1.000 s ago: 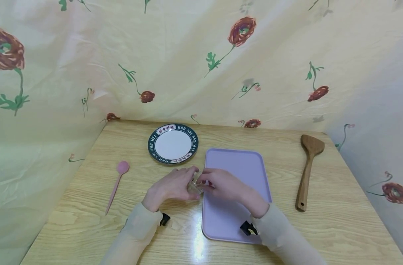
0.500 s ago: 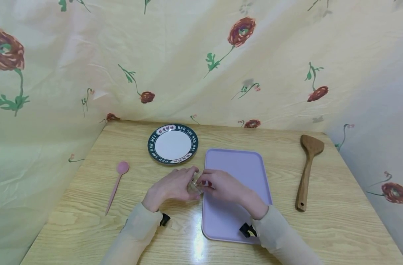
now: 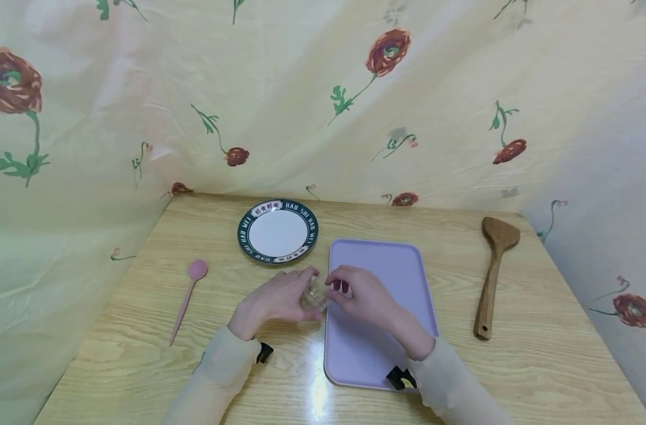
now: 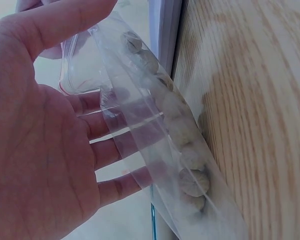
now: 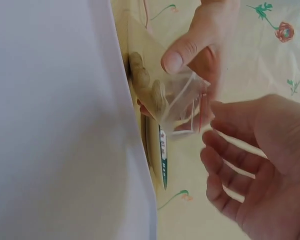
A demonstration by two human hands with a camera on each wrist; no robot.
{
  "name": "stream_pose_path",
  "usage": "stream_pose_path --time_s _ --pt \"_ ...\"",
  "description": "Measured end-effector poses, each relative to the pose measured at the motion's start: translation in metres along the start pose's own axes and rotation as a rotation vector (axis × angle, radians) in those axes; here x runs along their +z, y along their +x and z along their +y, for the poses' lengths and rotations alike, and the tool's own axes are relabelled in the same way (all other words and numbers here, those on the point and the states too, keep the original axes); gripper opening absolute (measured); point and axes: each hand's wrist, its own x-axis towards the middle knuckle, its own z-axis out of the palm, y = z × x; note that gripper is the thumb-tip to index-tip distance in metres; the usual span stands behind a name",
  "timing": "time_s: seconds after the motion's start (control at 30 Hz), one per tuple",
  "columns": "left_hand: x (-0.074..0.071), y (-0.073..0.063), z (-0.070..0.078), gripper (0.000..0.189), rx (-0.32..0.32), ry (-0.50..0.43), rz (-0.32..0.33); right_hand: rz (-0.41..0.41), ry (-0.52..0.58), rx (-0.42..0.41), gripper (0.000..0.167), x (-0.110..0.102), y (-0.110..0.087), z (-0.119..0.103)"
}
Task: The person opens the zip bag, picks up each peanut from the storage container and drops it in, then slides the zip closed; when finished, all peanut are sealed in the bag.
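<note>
A clear zip bag with a red line along its mouth holds several peanuts. My left hand grips it, thumb on one side and fingers spread behind the plastic, as the left wrist view shows. The bag stands between my hands, beside the left edge of the purple tray. My right hand is right at the bag's mouth, fingers loosely bent and the tips of thumb and index finger a little apart. In the head view this hand is over the tray.
A round plate with a dark lettered rim lies behind the hands. To the left is a pink spoon, to the right a wooden spatula. A flowered cloth hangs behind the wooden table.
My right hand has drawn slightly to the right, away from the bag's mouth, and more of the bag shows between the hands. My left hand keeps its place.
</note>
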Motion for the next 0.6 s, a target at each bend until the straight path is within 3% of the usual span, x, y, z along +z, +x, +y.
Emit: stream_pose_path --time_s 0.07,0.2,0.37,0.6 --pt "0.000 0.001 0.000 0.086 -0.006 0.003 -0.001 0.049 0.042 0.034 0.005 0.002 -0.002 0.001" --pt "0.000 0.002 0.000 0.089 -0.016 0.005 -0.006 0.089 0.125 0.114 0.014 0.006 -0.008 0.004" --pt "0.000 0.002 -0.001 0.089 -0.019 -0.014 -0.004 0.066 0.151 0.192 0.024 0.011 -0.017 0.005" --pt "0.000 0.003 -0.001 0.087 -0.004 -0.014 0.018 0.016 0.167 0.208 0.030 0.022 -0.024 0.003"
